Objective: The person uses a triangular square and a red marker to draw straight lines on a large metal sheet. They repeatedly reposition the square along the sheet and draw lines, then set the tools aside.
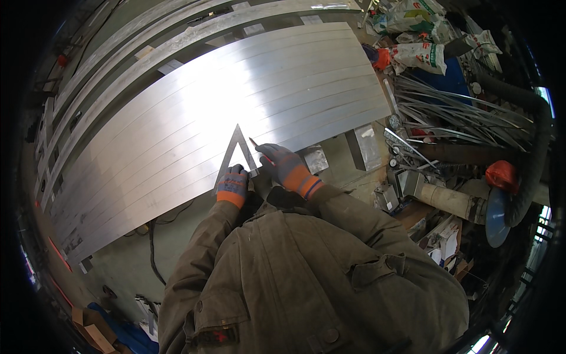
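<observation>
A broad silver metal sheet [312, 65] with long parallel lines across it lies in front of me. On its near edge rests a metal angle square [229, 154], its corner pointing away from me. My left hand [233, 183], in a grey glove with an orange cuff, grips the square's near part with curled fingers. In my right hand [286, 167], gloved alike, is a slim pencil-like marker [253, 142]. Its tip sits just right of the square's right leg; whether it touches the sheet I cannot tell.
Long metal bars [127, 76] run beyond the sheet. At the right are a pile of thin metal strips [448, 103], white printed bags [418, 56], a thick dark hose [533, 153] and a blue disc [497, 218]. A dark cable [152, 251] hangs below the near edge.
</observation>
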{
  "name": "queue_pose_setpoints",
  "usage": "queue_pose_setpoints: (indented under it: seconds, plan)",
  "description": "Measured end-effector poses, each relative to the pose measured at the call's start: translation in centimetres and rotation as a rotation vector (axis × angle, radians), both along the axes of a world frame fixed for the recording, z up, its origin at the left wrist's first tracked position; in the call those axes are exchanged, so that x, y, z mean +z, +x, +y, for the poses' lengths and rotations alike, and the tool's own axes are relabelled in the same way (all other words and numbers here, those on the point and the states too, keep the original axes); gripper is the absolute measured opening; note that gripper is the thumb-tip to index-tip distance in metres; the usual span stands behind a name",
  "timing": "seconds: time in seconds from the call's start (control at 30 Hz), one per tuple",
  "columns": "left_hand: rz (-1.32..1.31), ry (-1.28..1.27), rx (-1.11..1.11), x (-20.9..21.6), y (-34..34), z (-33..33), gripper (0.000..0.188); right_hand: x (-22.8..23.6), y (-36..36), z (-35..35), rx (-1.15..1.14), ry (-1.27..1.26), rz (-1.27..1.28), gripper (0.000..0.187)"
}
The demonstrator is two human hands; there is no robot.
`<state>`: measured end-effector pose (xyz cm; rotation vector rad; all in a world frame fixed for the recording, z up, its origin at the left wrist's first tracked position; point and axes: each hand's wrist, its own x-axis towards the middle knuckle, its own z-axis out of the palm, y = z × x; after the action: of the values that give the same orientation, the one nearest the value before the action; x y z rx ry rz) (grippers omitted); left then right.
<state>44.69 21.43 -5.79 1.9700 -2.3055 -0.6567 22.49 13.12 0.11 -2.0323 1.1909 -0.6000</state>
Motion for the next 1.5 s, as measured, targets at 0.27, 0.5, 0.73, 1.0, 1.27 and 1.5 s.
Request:
queue_pose_setpoints:
  seconds: [0.27,0.5,0.73,1.0,1.27,1.5]
  plan:
    - [0.027,-0.021,-0.019,0.1,0.1,0.1,0.019,-1.0,2.0,-2.1,0.091,-0.022,0.08,0.039]
    - [0.005,0.01,-0.001,-0.4,0.0,0.1,0.022,-2.6,2.9,-3.3,0.089,-0.091,0.111,0.039]
    - [0.005,-0.003,0.002,-0.6,0.0,0.2,0.02,-3.4,3.5,-3.8,0.086,0.018,0.137,0.041]
    - [-0.026,-0.009,-0.031,-0.2,0.0,0.0,0.022,-3.4,3.7,-3.9,0.103,-0.002,0.157,0.042]
    - [-0.008,0.04,-0.004,0.4,-0.1,0.0,0.017,-1.5,-0.2,1.0,0.164,-0.026,0.154,0.036]
    - [-0.025,-0.021,0.012,-0.3,0.0,0.4,0.019,1.2,-3.9,5.8,0.194,0.235,0.142,0.03]
